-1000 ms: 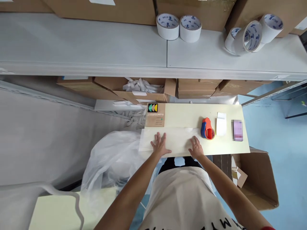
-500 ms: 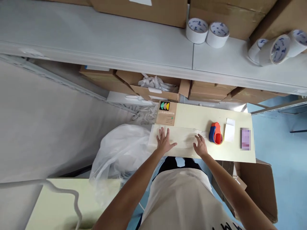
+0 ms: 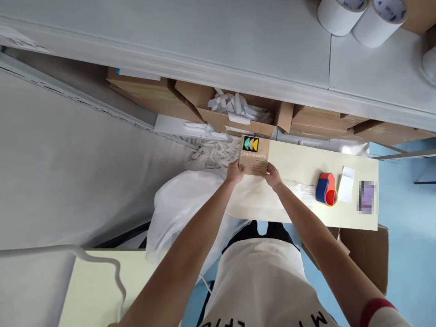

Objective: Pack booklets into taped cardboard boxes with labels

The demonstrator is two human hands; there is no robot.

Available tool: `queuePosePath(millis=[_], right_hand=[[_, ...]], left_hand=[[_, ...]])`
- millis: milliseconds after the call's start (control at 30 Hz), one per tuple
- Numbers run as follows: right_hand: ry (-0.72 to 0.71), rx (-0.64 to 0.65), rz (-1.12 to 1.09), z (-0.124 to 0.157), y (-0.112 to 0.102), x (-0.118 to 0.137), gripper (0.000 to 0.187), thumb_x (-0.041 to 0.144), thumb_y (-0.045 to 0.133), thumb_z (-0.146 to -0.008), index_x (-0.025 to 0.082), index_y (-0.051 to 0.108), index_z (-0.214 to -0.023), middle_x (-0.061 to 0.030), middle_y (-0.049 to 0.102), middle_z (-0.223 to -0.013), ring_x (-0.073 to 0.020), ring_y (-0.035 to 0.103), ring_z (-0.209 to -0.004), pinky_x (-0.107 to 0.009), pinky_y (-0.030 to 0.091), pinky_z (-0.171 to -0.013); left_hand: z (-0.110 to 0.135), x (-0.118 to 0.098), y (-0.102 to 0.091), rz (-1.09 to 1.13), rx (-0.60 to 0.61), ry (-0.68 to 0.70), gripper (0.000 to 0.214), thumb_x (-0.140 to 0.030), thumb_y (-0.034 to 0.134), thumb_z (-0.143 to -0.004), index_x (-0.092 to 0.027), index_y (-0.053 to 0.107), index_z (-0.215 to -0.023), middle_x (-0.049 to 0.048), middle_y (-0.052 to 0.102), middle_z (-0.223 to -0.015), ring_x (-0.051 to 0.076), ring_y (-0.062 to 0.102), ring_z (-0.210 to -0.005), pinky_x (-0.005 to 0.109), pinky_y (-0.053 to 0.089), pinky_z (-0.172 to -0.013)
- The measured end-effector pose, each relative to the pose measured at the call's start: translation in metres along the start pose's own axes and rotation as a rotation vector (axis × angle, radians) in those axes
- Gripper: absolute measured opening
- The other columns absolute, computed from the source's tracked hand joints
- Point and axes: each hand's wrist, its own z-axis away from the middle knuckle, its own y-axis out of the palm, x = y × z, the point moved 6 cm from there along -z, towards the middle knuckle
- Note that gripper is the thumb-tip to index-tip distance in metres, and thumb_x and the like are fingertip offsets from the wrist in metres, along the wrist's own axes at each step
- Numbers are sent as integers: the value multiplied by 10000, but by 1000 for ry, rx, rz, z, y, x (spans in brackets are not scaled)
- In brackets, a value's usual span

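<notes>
A brown book (image 3: 254, 156) with a black panel of coloured half-circles on its cover is at the far left end of the narrow cream table (image 3: 344, 218). My left hand (image 3: 235, 172) grips its lower left edge, and my right hand (image 3: 271, 175) grips its lower right edge. Thin white wrapping film (image 3: 262, 195) lies flat on the table below the book and trails off the left end in a big loose heap (image 3: 184, 200). To the right of my right hand stands a red and blue tape dispenser (image 3: 326, 188).
White cards (image 3: 346, 184) and a blurred purple item (image 3: 367, 197) lie at the table's right. Behind, a shelf (image 3: 204, 41) carries tape rolls (image 3: 342, 16); cartons (image 3: 235, 125) stand beneath. An open carton (image 3: 366, 254) is on the floor at right.
Both hands have moved from flat on the film up to the book and taken hold of its sides. The camera view has shifted, so the table appears further right.
</notes>
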Motion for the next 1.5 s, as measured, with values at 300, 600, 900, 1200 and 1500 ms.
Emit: queuePosePath(millis=[300, 600, 900, 1200, 1500], right_hand=[[-4, -180, -296, 6, -11, 17, 413, 286, 730, -619, 215, 628, -1013, -58, 681, -1087, -233, 625, -999, -408, 519, -890], [-96, -225, -293, 70, -51, 10, 397, 472, 760, -685, 203, 580, -916, -68, 709, -980, -204, 672, -868, -378, 549, -786], [-64, -384, 11, 151, -152, -75, 333, 484, 696, -630, 217, 532, -745, -39, 695, -734, -187, 652, -663, -358, 539, -670], [23, -394, 177, 164, -195, -118, 95, 283, 579, -623, 240, 538, -697, -1, 696, -699, -186, 652, -623, -312, 521, -604], [-21, -353, 329, 151, -201, -134, 113, 238, 555, -664, 236, 584, -773, -20, 677, -764, -216, 649, -680, -387, 547, -713]], left_hand=[[0, -24, -18, 173, 76, -53, 254, -260, 587, -757, -166, 661, -981, 49, 709, -924, 167, 649, -790, 272, 475, -713], [64, -33, 3, 443, 180, 100, 344, -264, 678, -676, -166, 585, -992, 30, 676, -979, 114, 619, -699, 244, 504, -652], [156, -35, 112, 62, 194, 224, 182, -154, 600, -749, -189, 567, -924, 15, 665, -886, 141, 623, -780, 272, 495, -744], [178, -30, 173, -177, 218, 158, 148, -150, 640, -756, -166, 603, -898, 44, 673, -874, 160, 622, -773, 286, 476, -748], [189, -28, 184, -346, 149, 120, 282, -162, 654, -768, -161, 610, -1047, 111, 629, -1084, 245, 616, -993, 364, 489, -865]])
